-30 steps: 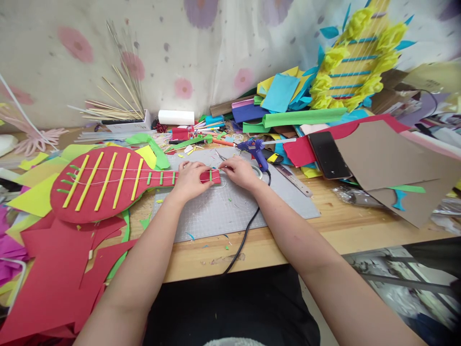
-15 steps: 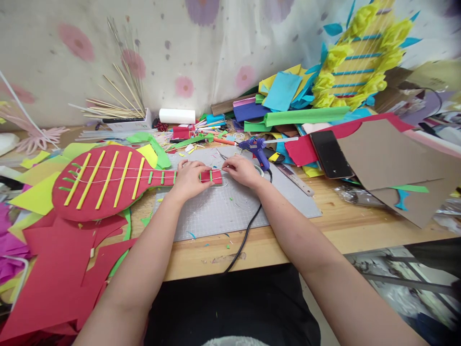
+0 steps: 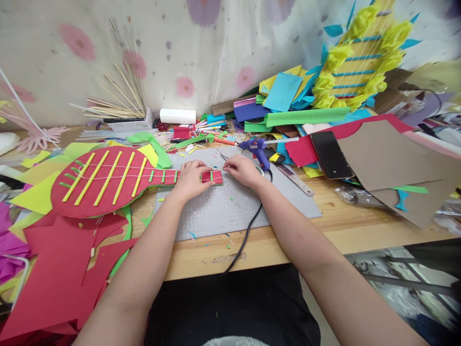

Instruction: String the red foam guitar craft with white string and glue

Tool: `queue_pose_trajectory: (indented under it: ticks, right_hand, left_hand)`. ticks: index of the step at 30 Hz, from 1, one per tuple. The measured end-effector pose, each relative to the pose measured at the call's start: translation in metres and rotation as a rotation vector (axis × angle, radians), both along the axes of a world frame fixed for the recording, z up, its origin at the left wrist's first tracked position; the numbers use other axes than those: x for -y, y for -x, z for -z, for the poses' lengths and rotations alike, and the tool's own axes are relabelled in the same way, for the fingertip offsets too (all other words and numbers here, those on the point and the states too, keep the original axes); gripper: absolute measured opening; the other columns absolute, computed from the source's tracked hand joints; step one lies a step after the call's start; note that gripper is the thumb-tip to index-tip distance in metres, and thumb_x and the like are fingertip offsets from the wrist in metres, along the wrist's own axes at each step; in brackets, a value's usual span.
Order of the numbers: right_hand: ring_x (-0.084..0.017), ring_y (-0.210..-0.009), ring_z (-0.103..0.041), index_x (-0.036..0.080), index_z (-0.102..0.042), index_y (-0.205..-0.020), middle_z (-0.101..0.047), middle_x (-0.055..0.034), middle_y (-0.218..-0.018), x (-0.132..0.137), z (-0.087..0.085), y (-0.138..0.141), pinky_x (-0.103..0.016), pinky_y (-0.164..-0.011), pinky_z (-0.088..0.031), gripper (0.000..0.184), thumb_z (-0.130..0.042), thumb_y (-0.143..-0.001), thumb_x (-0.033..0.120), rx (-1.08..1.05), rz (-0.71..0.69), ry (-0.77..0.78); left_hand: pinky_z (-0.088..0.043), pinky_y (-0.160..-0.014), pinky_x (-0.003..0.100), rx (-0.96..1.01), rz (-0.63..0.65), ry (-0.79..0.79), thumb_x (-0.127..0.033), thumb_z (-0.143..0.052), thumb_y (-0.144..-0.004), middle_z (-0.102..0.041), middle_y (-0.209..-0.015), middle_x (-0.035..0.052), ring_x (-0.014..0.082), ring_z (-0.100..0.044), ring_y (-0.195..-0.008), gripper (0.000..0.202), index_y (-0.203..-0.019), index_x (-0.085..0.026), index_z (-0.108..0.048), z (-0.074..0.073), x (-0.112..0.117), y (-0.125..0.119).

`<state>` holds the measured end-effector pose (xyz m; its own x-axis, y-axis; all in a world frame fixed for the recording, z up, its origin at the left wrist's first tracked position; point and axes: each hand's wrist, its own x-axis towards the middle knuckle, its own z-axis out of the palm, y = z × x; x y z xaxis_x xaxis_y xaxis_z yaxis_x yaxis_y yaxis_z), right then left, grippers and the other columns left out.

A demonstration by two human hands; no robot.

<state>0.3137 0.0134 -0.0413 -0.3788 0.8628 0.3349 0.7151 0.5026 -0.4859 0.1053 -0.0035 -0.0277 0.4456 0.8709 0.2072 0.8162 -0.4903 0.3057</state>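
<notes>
A red foam guitar (image 3: 104,182) with yellow bars, green frets and thin white strings lies on the wooden table (image 3: 360,226), its neck reaching onto a grey cutting mat (image 3: 230,211). My left hand (image 3: 190,179) presses down on the neck near its end, fingers curled over it. My right hand (image 3: 242,170) pinches something small at the neck's tip, apparently the string ends, though they are too fine to make out. A thin wire loop lies just under the tip.
A blue glue gun (image 3: 256,148) lies behind my right hand, its black cord (image 3: 248,230) running off the table's front edge. A metal ruler (image 3: 295,180), a black phone (image 3: 326,154), cardboard (image 3: 389,168), coloured foam sheets (image 3: 298,103), skewers (image 3: 115,108) and red offcuts (image 3: 61,274) surround the mat.
Both hands stay on the neck's end with only tiny finger shifts. The guitar body has shifted slightly; the view has drifted a little.
</notes>
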Motion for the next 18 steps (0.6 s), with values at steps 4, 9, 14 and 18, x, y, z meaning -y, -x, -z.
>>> queue_pose_trajectory:
  ticks: [4, 9, 14, 18]
  right_hand:
    - [-0.018, -0.082, -0.053, 0.019, -0.066, -0.08, -0.064, -0.0043, -0.079, 0.0, 0.001, 0.001, -0.031, -0.077, -0.039, 0.013, -0.053, -0.082, 0.02, -0.033, 0.024, -0.013]
    - [-0.019, -0.081, -0.052, 0.019, -0.064, -0.079, -0.062, -0.0053, -0.078, 0.004, -0.002, 0.007, -0.032, -0.076, -0.039, 0.014, -0.051, -0.084, 0.023, -0.099, 0.055, -0.037]
    - [-0.018, -0.086, -0.052, 0.018, -0.06, -0.083, -0.057, -0.0075, -0.092, 0.01, -0.001, 0.015, -0.031, -0.076, -0.041, 0.014, -0.049, -0.085, 0.026, -0.208, 0.011, -0.093]
    - [-0.017, -0.087, -0.053, 0.019, -0.057, -0.084, -0.058, -0.0069, -0.094, 0.011, -0.001, 0.02, -0.03, -0.078, -0.041, 0.014, -0.045, -0.086, 0.026, -0.233, -0.004, -0.075]
  left_hand:
    - [-0.034, -0.097, 0.041, -0.007, 0.0, 0.023, -0.044, -0.064, -0.074, -0.058, -0.111, 0.0062, 0.025, -0.049, -0.109, 0.042, -0.111, -0.024, -0.064, -0.002, 0.001, -0.001]
    - [-0.035, -0.095, 0.041, -0.014, -0.007, 0.057, -0.044, -0.063, -0.075, -0.059, -0.111, 0.0069, 0.0258, -0.05, -0.109, 0.043, -0.112, -0.022, -0.064, -0.004, 0.003, -0.002]
    - [-0.032, -0.096, 0.043, -0.043, -0.016, 0.025, -0.042, -0.062, -0.075, -0.061, -0.112, 0.0073, 0.0266, -0.051, -0.108, 0.041, -0.111, -0.022, -0.064, -0.004, 0.003, -0.003]
    - [-0.03, -0.097, 0.044, -0.049, -0.018, 0.017, -0.042, -0.062, -0.075, -0.062, -0.11, 0.007, 0.0261, -0.052, -0.108, 0.039, -0.109, -0.023, -0.065, -0.004, 0.003, -0.003]
